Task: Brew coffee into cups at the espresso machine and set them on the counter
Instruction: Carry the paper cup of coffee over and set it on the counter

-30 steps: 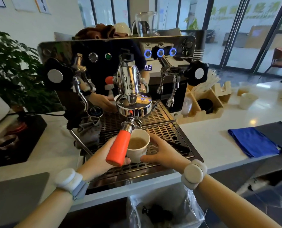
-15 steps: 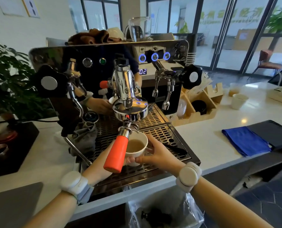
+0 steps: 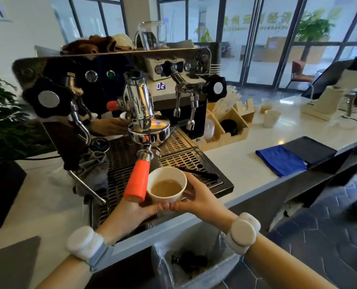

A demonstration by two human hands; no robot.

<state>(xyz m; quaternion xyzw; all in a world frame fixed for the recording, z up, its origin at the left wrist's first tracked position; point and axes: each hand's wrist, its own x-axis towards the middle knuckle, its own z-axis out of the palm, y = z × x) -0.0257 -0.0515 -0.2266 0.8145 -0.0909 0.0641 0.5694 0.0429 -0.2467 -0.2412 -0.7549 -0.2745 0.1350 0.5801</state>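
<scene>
Cup in both your hands, above the drip tray's front edge.
Your left hand (image 3: pixel 131 209) and right hand (image 3: pixel 196 197) grip the paper cup (image 3: pixel 166 184) of milky-brown coffee; two more cups (image 3: pixel 272 118) stand on the white counter (image 3: pixel 236 163).

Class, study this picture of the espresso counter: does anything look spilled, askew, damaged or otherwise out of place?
No spill or damage shows. The paper cup of coffee is level in both hands, left hand and right hand. One oddity: a grey rag lies bunched at the drip tray's left edge.
</scene>
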